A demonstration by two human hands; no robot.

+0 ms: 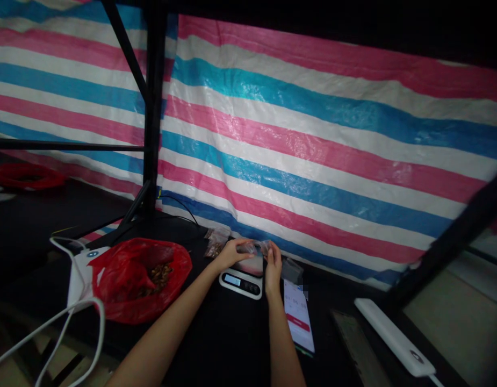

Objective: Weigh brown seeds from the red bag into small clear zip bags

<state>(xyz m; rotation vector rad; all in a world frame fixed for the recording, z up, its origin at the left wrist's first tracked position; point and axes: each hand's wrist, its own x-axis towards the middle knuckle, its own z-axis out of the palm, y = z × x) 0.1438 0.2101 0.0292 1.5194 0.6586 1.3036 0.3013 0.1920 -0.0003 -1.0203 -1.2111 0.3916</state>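
Both my hands are above a small white digital scale [228, 288] with a lit display and dark buttons. My left hand [231, 255] pinches clear plastic [246, 248] over the scale's left side. Across from it, my right hand [274, 264] grips a small clear plastic bag [265, 247] by its fingertips. I cannot tell whether both hands hold the same bag. Left of the scale lies an open red plastic bag [125, 258] with small brownish pieces [159, 275] inside. Filled clear bags [216, 242] lie behind my left hand, and more clear bags [292, 270] lie right of my right hand.
A phone [299, 317] with a lit screen lies right of my right forearm. Farther right are a dark flat slab [359, 346] and a white power strip [397, 338]. A white device [78, 277] with cables stands at left. Striped sheeting [312, 150] hangs behind the black table.
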